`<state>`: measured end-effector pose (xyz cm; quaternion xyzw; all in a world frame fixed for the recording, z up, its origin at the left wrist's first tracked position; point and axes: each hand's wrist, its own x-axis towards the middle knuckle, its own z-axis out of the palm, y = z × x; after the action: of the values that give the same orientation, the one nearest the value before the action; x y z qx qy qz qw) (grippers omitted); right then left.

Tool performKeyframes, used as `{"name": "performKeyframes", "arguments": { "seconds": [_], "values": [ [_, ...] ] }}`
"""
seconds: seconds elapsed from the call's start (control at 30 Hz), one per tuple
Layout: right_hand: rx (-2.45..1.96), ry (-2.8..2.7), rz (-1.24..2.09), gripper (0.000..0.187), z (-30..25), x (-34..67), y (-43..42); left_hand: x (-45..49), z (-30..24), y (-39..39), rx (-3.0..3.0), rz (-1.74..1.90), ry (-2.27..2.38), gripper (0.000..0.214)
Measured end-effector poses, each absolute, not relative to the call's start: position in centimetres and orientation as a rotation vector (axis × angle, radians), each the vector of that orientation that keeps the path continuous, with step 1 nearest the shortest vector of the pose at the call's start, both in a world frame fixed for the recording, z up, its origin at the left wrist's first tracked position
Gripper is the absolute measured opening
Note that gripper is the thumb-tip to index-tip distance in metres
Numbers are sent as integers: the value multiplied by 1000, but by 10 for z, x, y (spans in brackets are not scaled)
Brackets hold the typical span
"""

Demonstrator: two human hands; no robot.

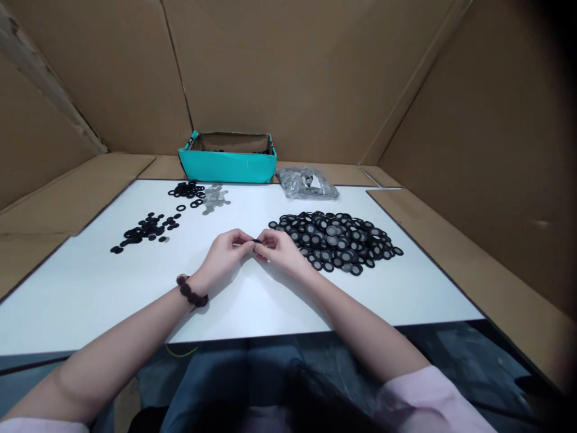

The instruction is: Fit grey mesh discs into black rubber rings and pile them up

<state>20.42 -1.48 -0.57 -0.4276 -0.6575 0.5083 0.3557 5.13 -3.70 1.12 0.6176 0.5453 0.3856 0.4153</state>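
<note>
Left hand (226, 249) and right hand (283, 248) both pinch one small black piece (256, 241) over the desk (246, 313), mostly hidden. Step: seemingly fingertip work on it; next move likely calls for light, even pressure. Disc pile (339, 240) at 3 o'clock, black discs (148, 228) 9, black rings (188, 190) 10.

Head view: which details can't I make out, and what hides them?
All in the head view:
Small black piece: mostly covered by the left hand and right hand.
Teal box: its front wall hides most of the contents.
Plastic bag: the dark mark on it is too small to identify.
Disc pile: upper discs cover those beneath.
Left sleeve: cut off by the bottom edge.
</note>
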Motion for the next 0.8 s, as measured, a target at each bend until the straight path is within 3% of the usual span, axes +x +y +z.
{"name": "performKeyframes", "arguments": {
  "seconds": [0.2,0.47,0.8],
  "values": [
    [-1168,-1805,1054,9,-4,206,-17,48,5,-36,1601,936,1418,20],
    [-1132,-1349,1724,13,-3,202,-14,53,4,-38,1498,1005,1355,25],
    [-1124,-1419,1637,15,-4,199,-16,53,4,-40,1589,971,1439,19]
  ]
}}
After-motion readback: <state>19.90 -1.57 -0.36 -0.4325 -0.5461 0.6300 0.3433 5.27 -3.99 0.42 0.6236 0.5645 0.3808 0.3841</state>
